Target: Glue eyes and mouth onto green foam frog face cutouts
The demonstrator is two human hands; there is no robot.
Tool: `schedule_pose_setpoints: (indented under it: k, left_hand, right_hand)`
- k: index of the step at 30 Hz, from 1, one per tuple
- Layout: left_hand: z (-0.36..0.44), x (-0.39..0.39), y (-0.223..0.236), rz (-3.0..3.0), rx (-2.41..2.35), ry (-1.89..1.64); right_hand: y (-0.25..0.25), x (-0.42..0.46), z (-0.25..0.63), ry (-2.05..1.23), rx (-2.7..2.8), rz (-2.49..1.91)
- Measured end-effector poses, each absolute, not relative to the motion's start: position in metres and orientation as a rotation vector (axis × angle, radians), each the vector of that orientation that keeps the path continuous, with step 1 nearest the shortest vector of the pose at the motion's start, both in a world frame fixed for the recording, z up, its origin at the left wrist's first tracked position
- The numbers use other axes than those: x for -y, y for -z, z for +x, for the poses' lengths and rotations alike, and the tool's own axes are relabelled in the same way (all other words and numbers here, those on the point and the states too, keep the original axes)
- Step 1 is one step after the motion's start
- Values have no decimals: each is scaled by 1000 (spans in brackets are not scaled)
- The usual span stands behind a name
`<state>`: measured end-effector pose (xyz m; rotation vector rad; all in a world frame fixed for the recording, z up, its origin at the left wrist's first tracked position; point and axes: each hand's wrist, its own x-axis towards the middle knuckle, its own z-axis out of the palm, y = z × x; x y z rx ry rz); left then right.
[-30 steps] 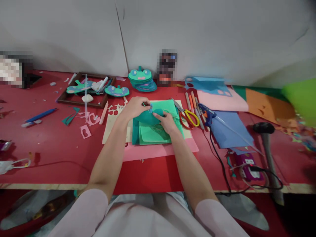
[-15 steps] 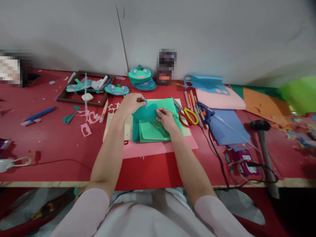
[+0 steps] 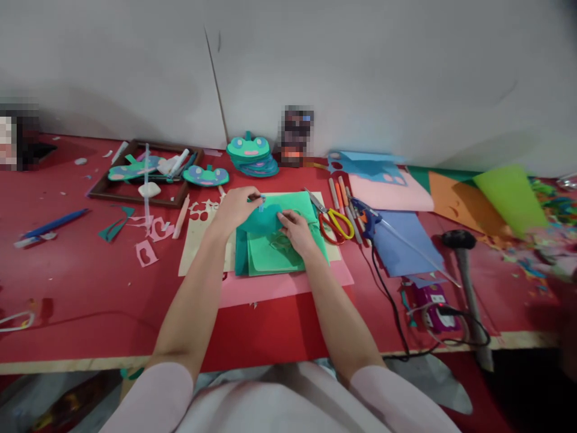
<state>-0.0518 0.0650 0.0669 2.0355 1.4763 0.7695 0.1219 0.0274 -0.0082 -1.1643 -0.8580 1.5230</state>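
Note:
My left hand (image 3: 238, 207) is closed, its fingertips pinching a small blue piece (image 3: 261, 206) at the upper edge of a teal felt cutout (image 3: 262, 221). Between thumb and fingers, my right hand (image 3: 295, 231) grips the right end of that cutout. Beneath both hands lie folded green felt sheets (image 3: 270, 263), over cream and pink sheets (image 3: 288, 290). Behind them stands a stack of green frog-face cutouts (image 3: 250, 153), with another frog-face cutout (image 3: 206, 175) to its left. Scissors (image 3: 336, 225) with red and yellow handles lie right of the green felt.
Right of the scissors are several markers (image 3: 341, 198), a blue glue gun (image 3: 370, 219) with its cord, a mallet (image 3: 466, 264) and a purple power adapter (image 3: 436, 307). A brown wooden frame (image 3: 135, 198) and pink felt scraps (image 3: 146, 252) lie left. A wall (image 3: 360, 72) rises behind the table.
The camera view has shifted, so the table appears lower and slightly farther left. Both hands keep their holds, with the small blue piece still at the cutout's upper edge.

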Motion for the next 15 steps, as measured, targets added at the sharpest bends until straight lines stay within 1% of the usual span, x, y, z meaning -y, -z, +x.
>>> schedule_pose_setpoints:
  k: [7,15]
  left_hand:
    - [-41,-64,-62,1931,-1624,-869]
    - [-40,-70,-57,1799,-1658,-853]
  right_hand:
    - [8,-27,121,-1537,826,-1162]
    - [12,-27,120,-1516,819,-1189]
